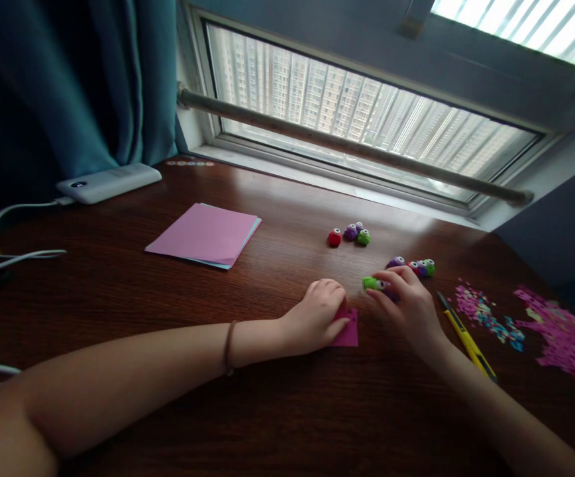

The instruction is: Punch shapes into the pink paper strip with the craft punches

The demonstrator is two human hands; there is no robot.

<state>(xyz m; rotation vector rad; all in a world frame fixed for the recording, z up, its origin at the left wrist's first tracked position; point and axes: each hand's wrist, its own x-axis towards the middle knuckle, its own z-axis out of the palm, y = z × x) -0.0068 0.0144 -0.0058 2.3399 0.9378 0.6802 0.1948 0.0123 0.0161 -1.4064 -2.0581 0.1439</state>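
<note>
My left hand [317, 318] is closed, its curled fingers and thumb on a small piece of magenta paper [350, 334] on the table. A few tiny dark marks show near the paper's top edge. Just right of it, my right hand [409, 308] pinches a small green craft punch [371, 283] between thumb and fingers. Something purple shows beside those fingers, partly hidden. Behind that hand stands a row of purple, red and green punches [429, 267]. Farther back are a red punch [334, 238] and a small purple and green cluster [363, 236].
A stack of coloured paper [203, 232] lies at left, near a white power bank [111, 183] with a cable. On the right are a yellow craft knife [469, 341], punched-out confetti [481, 308] and a heap of pink paper scraps [568, 334]. A window borders the wooden table's back.
</note>
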